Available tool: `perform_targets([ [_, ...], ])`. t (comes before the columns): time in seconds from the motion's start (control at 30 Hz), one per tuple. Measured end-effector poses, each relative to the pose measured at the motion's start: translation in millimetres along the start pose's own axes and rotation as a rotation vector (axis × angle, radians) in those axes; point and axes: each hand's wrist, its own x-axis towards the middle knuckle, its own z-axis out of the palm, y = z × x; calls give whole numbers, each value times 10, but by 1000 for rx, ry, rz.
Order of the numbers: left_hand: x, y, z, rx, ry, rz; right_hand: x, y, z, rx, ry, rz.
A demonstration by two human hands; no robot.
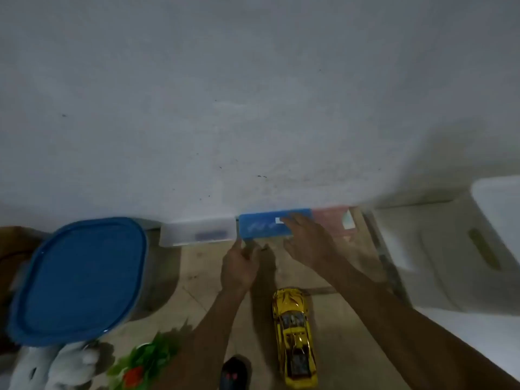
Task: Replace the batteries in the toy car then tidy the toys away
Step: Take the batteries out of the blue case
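Observation:
A shiny yellow toy car stands on the tiled floor between my forearms. Against the wall lies a flat blue box, with a clear box on its left and a pinkish box on its right. My right hand reaches over the blue box with spread fingers that touch its right end. My left hand is at the box's near left corner, its fingers curled at the edge; motion blur hides the exact hold.
A grey tub with a blue lid stands at the left. A grey plush toy, a green and red toy and a black item lie near the bottom edge. A white plastic stool is on the right.

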Motion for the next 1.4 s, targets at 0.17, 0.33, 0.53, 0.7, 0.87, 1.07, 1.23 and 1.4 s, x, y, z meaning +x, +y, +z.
perform_targets([
  [0.17,79,19,120,-80,218,22,362,-89,-6,-218,-85,-118],
  [0.33,174,-84,157,-207,201,-23,471,-201,-17,-407,-105,-187],
  [0.53,170,-52,150,-291,209,-66,559,-253,62,-459,-135,-230],
  [0.7,140,-48,160,-280,217,-33,569,-300,-118,-353,-165,-247],
  [0.87,122,-73,139,-231,183,-9,626,-217,-402,-294,-196,-247],
  [1.07,85,-6,138,-262,204,-89,601,-12,-351,-91,259,-283],
  [1.23,108,34,153,-456,213,-256,488,54,-182,-53,524,-259],
  [1.4,96,33,68,-645,108,-374,430,-18,13,362,438,19],
])
